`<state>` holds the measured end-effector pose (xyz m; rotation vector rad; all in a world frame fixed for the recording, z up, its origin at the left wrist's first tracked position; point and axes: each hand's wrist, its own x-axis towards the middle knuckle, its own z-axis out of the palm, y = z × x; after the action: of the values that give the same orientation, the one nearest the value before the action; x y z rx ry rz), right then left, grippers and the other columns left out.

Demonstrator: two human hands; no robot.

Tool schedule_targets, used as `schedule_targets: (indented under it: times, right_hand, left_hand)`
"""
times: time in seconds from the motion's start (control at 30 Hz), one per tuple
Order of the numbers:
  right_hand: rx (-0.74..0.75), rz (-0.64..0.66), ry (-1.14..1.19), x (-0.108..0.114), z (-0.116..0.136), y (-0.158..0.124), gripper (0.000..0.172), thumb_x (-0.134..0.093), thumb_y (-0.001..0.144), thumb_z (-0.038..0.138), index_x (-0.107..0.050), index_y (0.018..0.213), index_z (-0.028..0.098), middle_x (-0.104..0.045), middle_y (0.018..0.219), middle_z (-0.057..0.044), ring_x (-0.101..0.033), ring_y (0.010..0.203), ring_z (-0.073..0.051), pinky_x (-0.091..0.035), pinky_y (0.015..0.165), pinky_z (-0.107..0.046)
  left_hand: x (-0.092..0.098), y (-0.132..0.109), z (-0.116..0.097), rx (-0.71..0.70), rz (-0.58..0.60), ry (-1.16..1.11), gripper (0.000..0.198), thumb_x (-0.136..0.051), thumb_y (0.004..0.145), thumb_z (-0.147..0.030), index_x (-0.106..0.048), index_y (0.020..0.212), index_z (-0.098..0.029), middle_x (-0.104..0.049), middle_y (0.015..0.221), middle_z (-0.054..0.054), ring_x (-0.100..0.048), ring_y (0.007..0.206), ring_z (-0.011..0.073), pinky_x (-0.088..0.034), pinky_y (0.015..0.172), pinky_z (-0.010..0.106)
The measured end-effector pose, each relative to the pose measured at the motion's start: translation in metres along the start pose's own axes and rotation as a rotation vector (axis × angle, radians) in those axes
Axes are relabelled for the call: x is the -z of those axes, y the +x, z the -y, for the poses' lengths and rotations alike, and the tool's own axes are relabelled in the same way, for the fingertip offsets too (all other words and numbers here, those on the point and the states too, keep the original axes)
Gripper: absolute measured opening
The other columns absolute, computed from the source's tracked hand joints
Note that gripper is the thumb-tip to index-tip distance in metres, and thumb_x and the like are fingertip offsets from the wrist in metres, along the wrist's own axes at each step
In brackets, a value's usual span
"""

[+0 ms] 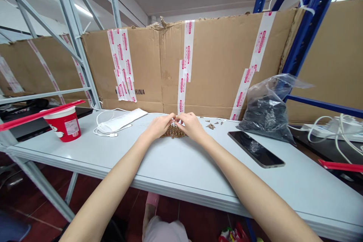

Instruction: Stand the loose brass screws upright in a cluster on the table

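A tight cluster of small brass-coloured pieces that look like screws [173, 132] sits on the pale grey tabletop [181, 166]. Over its left part is my left hand [159, 125], fingers bent and pressed together at the tips. From the other side my right hand [192, 126] meets it, thumb and fingers pinched close to the left fingertips. Both hands are closed; anything between the fingertips is too small or hidden to tell. To the right of my right hand lie several loose screws [210, 126] of the same colour.
A tall taped cardboard sheet [147, 68] stands behind the table. On the left are a red paper cup [64, 124] and a white cable [106, 134] by a white flat packet [124, 120]. A black phone [256, 149] and a clear bag of dark material [268, 115] lie right.
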<state>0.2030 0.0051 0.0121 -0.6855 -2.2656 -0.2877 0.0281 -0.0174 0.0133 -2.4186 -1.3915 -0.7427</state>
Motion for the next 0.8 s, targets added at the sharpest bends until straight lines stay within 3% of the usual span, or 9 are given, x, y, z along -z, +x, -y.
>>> schedule_targets:
  times: [0.17,0.57,0.73,0.8]
  right_hand:
    - [-0.052,-0.03,0.091,-0.002,0.004,0.001,0.011,-0.048,0.083,0.022,-0.058,0.081,0.017,-0.063,0.08,-0.003,-0.055,0.072,-0.014,-0.028,0.077,-0.029]
    - [0.056,-0.044,0.008,-0.007,0.002,0.001,0.01,-0.044,0.081,0.017,-0.054,0.08,0.017,-0.061,0.076,-0.004,-0.052,0.07,-0.015,-0.031,0.077,-0.029]
    - [0.13,-0.017,-0.055,-0.005,-0.005,-0.001,0.014,-0.04,0.082,0.012,-0.052,0.078,0.017,-0.061,0.074,-0.005,-0.052,0.07,-0.015,-0.031,0.08,-0.03]
    - [0.095,-0.021,-0.015,-0.003,-0.009,-0.003,0.011,-0.042,0.081,0.013,-0.052,0.08,0.017,-0.061,0.076,-0.005,-0.053,0.071,-0.015,-0.032,0.081,-0.03]
  left_hand:
    - [-0.002,0.001,0.0,0.001,-0.006,0.112,0.026,-0.02,0.092,-0.032,-0.044,0.091,-0.021,-0.061,0.076,0.003,-0.058,0.065,0.017,-0.033,0.055,0.023]
    - [-0.006,0.004,0.002,0.008,-0.056,0.101,0.032,-0.024,0.091,-0.033,-0.048,0.076,-0.019,-0.056,0.066,0.001,-0.051,0.058,0.0136,-0.031,0.055,0.023]
    - [-0.006,0.005,0.007,0.121,-0.101,-0.026,0.041,-0.027,0.089,-0.036,-0.047,0.059,-0.018,-0.052,0.055,0.0,-0.042,0.051,0.011,-0.026,0.053,0.024]
    - [-0.004,0.005,0.012,0.194,-0.163,-0.06,0.044,-0.027,0.088,-0.04,-0.046,0.056,-0.017,-0.049,0.052,-0.001,-0.039,0.05,0.0103,-0.024,0.052,0.024]
